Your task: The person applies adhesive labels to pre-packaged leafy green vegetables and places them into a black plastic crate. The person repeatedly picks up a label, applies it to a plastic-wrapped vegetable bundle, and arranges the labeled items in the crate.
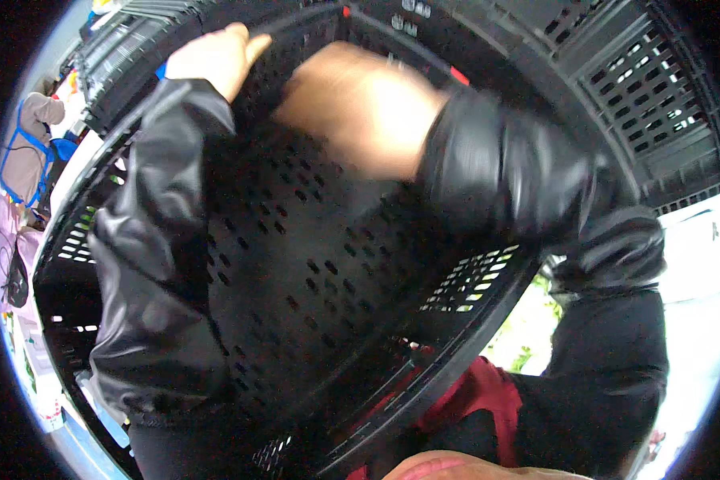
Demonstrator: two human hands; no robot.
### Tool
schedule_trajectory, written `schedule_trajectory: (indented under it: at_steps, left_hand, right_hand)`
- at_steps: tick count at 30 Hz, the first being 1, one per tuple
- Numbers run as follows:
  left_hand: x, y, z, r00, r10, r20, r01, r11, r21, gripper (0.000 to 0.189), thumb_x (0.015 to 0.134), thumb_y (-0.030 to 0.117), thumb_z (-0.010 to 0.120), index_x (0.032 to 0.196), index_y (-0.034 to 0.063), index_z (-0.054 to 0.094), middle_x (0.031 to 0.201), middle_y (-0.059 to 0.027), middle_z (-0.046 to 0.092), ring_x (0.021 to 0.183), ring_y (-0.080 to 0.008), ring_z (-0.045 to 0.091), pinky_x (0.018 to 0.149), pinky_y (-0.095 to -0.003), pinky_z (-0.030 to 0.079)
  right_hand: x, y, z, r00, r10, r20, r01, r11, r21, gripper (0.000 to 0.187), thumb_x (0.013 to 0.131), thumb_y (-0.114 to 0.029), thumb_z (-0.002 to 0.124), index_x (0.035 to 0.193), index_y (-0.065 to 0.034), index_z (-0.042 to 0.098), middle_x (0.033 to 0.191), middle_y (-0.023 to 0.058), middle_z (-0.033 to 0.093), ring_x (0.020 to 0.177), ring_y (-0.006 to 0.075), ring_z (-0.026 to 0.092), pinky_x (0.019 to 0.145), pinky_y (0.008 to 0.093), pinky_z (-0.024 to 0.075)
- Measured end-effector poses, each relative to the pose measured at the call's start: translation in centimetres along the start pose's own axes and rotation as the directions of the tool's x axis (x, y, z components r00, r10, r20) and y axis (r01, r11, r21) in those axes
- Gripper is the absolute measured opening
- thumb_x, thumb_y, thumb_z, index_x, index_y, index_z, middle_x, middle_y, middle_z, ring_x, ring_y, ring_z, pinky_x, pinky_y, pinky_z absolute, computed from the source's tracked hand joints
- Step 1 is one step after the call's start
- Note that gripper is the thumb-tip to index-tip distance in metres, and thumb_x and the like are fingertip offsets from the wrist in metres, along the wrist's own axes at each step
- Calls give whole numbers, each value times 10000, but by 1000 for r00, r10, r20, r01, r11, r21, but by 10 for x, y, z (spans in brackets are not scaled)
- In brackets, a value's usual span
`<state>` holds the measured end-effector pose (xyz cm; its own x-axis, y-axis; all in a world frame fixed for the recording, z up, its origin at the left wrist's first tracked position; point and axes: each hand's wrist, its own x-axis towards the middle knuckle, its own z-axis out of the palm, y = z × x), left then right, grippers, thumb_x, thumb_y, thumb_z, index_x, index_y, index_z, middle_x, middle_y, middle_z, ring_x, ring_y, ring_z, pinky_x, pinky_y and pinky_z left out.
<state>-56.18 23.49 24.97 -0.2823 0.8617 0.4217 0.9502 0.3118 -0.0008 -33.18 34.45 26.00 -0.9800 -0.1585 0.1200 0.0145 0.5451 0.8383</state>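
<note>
A large black plastic crate with a perforated floor and slotted walls fills the middle of the view, tilted in the picture. At its upper left, my left hand holds the crate's edge, thumb on the inner side and the other fingers mostly hidden. My right hand is over the far part of the crate's interior, blurred by motion. Its fingers are too smeared to show whether anything is in them. Shiny black sleeves cover both forearms. Red marks show on the crate's far rim.
Another dark slotted plastic crate rises at the upper right. More black crates are stacked at the upper left. A grey item with blue trim is at the far left. Red cloth hangs close to my body by the near rim.
</note>
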Motion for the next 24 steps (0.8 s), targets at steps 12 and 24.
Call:
schedule_trajectory:
  at_steps: [12, 24]
  left_hand:
    - [8, -1, 7, 998, -39, -54, 39, 999, -1, 515, 922, 525, 407, 922, 35, 565, 854, -232, 642, 850, -395, 620, 742, -480, 481]
    - [25, -10, -2, 998, -55, 24, 53, 995, 86, 573, 915, 566, 375, 990, 33, 572, 911, -240, 636, 925, -385, 607, 805, -481, 467]
  right_hand:
    - [10, 7, 32, 698, 624, 352, -713, 555, 429, 342, 910, -319, 485, 939, 18, 538, 836, 203, 659, 762, 348, 659, 671, 442, 524]
    - [-5, 16, 41, 703, 657, 274, -702, 574, 422, 296, 935, -308, 465, 927, -14, 507, 735, 180, 646, 703, 343, 650, 609, 435, 522]
